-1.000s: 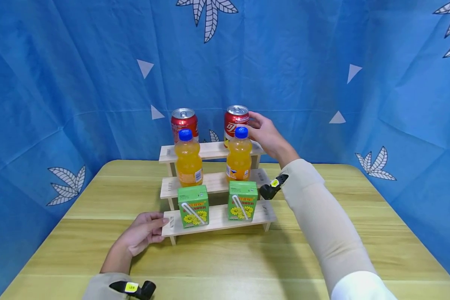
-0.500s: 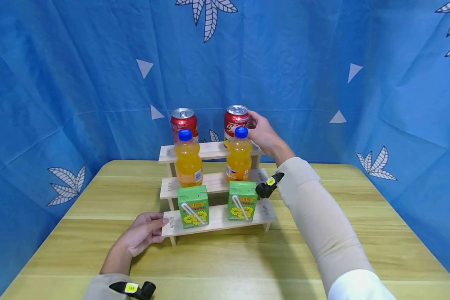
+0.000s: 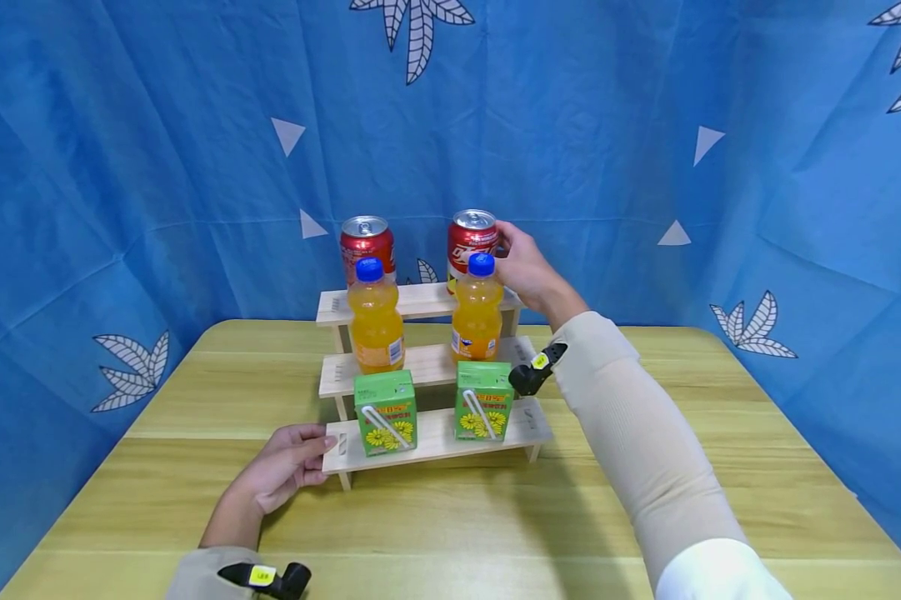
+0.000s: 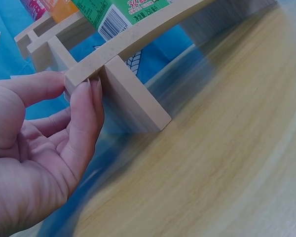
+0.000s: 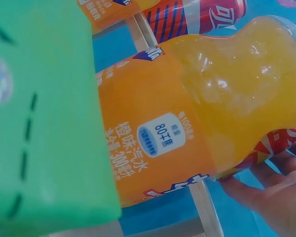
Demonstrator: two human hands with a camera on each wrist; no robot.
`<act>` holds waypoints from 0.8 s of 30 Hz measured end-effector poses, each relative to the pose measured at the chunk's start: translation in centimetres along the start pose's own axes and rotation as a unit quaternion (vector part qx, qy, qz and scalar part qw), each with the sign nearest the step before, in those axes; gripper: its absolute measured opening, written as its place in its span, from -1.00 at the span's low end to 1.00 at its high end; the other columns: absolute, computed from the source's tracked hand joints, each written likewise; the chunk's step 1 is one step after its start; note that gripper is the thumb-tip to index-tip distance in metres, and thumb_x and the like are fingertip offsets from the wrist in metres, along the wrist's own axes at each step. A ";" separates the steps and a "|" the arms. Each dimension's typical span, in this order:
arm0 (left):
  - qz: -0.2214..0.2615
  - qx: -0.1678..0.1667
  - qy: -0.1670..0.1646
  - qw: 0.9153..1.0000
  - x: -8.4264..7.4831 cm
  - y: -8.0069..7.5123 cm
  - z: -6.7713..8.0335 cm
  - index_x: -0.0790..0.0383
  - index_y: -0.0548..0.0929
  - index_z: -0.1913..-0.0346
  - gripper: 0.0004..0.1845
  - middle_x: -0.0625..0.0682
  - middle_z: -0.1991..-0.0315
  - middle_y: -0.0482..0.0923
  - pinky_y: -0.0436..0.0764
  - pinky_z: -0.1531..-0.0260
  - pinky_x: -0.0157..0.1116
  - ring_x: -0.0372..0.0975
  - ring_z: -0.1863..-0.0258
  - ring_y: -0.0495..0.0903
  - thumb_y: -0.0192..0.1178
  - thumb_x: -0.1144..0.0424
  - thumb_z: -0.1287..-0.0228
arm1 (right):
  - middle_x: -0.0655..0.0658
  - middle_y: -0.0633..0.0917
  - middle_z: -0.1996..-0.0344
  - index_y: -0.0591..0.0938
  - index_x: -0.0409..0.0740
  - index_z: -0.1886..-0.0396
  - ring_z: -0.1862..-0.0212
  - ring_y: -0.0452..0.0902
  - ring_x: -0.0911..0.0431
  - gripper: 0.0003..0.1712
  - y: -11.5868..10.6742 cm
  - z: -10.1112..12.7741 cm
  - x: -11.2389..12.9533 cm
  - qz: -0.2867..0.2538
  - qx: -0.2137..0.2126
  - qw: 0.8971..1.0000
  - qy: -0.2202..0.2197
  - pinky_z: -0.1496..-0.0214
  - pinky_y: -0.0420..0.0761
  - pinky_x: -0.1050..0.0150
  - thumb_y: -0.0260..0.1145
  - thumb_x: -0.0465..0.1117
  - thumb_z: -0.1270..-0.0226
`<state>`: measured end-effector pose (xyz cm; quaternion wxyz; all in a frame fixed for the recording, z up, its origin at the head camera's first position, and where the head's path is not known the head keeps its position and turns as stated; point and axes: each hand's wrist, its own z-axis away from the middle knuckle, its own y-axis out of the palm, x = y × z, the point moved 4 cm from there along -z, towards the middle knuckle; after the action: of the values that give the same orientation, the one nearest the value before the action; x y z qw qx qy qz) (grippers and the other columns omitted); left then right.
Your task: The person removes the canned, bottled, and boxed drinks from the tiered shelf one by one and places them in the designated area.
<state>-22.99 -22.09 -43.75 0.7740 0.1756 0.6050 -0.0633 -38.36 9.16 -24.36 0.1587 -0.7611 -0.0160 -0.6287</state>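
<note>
A three-tier wooden stand (image 3: 435, 440) sits mid-table. Two red cans are on its top tier, two orange bottles on the middle one, two green juice boxes on the lowest. My right hand (image 3: 504, 250) reaches past the right orange bottle (image 3: 477, 312) and grips the right red can (image 3: 470, 242) from its right side. In the right wrist view that bottle (image 5: 187, 113) fills the frame, with the can (image 5: 281, 140) behind it and my fingers (image 5: 259, 195) at its base. My left hand (image 3: 311, 458) pinches the left end of the lowest board (image 4: 133, 44), thumb above and fingers (image 4: 86, 106) below.
The left red can (image 3: 367, 237), left orange bottle (image 3: 375, 321) and both juice boxes (image 3: 386, 408) (image 3: 484, 400) stand upright on the stand. The wooden table (image 3: 458, 525) is ringed by a blue patterned cloth backdrop (image 3: 570, 125).
My right hand has slid a little left and settled against the right red can. The left hand and the stand have not moved.
</note>
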 end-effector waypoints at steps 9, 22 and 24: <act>0.000 0.004 0.003 1.000 -0.1 0.1 0.0 0.53 0.33 -0.10 -0.62 0.06 0.29 0.65 0.64 0.47 -0.44 -0.30 0.47 0.61 0.07 0.31 -0.37 | -0.13 0.39 -0.25 0.12 -0.05 -0.42 -0.20 0.33 -0.03 -0.25 -0.5 -0.2 -0.2 -0.008 -0.034 0.999 0.016 -0.23 0.48 0.10 0.22 -0.36 -0.31; 0.007 0.010 0.006 1.000 0.0 0.1 0.2 0.48 0.37 -0.07 -0.67 0.06 0.26 0.65 0.63 0.45 -0.45 -0.29 0.43 0.61 0.07 0.31 -0.37 | -0.11 0.36 -0.29 0.11 -0.02 -0.43 -0.24 0.33 -0.02 -0.19 -2.5 0.5 -0.8 0.022 -0.068 0.997 0.029 -0.21 0.49 0.03 0.30 -0.10 -0.28; 0.006 0.011 0.007 1.000 0.1 0.0 0.2 0.51 0.35 -0.09 -0.64 0.06 0.26 0.65 0.63 0.45 -0.45 -0.29 0.42 0.61 0.06 0.30 -0.37 | -0.11 0.36 -0.29 0.10 -0.02 -0.43 -0.23 0.34 -0.03 -0.16 -2.9 0.7 -0.9 0.026 -0.070 0.997 0.029 -0.21 0.50 0.02 0.32 -0.08 -0.25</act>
<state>-22.80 -22.09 -43.82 0.7683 0.1881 0.6084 -0.0648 -38.56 12.26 -24.69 0.1215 -0.7520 0.0524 -0.6457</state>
